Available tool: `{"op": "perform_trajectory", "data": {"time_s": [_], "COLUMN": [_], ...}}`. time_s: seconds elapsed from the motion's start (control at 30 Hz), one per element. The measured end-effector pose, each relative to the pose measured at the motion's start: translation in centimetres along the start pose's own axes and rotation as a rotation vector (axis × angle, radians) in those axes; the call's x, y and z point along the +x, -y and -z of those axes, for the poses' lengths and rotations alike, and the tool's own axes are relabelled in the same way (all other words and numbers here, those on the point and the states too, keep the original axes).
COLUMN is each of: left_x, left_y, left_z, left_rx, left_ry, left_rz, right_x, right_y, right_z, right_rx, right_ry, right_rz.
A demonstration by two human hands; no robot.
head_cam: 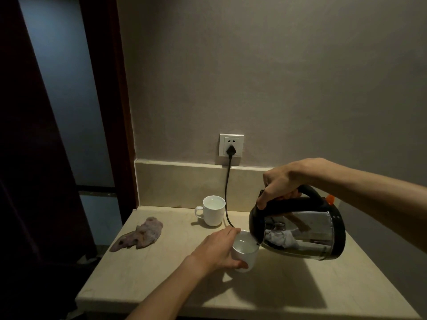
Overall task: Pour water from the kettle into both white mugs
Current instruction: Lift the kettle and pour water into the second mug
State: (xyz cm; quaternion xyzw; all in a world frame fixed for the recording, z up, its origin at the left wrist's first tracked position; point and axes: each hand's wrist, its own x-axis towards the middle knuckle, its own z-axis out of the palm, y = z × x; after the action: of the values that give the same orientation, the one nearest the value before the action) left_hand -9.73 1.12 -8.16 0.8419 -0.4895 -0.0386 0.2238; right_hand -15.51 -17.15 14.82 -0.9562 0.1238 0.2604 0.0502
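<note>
My right hand [280, 181] grips the black handle of a shiny steel kettle [300, 236], which is tilted left with its spout over the near white mug [246, 255]. That mug stands on the counter and holds water; my left hand [217, 250] is wrapped around its left side. A second white mug [213, 212] stands farther back near the wall, handle to the left, with water visible inside it.
The beige counter [161, 273] ends at a front edge and a left edge beside a dark door. A purple-grey cloth [138, 235] lies at the left. A black cord [227, 192] runs from a wall socket [231, 145] down between the mugs.
</note>
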Motion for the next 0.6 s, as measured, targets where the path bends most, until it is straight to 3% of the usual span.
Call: {"op": "perform_trajectory", "data": {"time_s": [0.6], "left_x": [0.08], "left_y": [0.0], "left_z": [0.14], "left_rx": [-0.018], "left_ry": [0.008], "left_rz": [0.011], "right_x": [0.15], "right_y": [0.82], "right_z": [0.21], "right_rx": [-0.068], "right_ry": [-0.002], "right_rz": [0.023]}}
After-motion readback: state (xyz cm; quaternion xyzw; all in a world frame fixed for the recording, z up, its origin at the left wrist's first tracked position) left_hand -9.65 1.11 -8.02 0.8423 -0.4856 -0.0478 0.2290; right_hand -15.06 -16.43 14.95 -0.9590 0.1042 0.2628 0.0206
